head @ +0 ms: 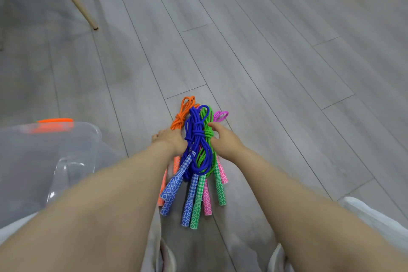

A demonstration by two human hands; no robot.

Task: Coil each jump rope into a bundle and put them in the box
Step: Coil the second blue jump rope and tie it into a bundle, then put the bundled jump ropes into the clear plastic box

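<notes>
Grey plank flooring [265,51] carried four coiled jump ropes side by side: orange rope [184,115], blue rope [195,137], green rope [207,132] and pink rope [220,115], their patterned handles pointing toward the person. Both hands flanked the bunch, the left hand [170,141] curled against the orange and blue coils, the right hand [223,139] gripping the green knot. Left of them stood a clear plastic box [55,152].

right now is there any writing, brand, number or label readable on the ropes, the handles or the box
None can be read.
Jump rope handles: only white diamond and stripe patterns, no letters or numbers.
Clear plastic box: no label or print shows; its orange latch is plain.
Floor: bare grey planks, no signs.
</notes>
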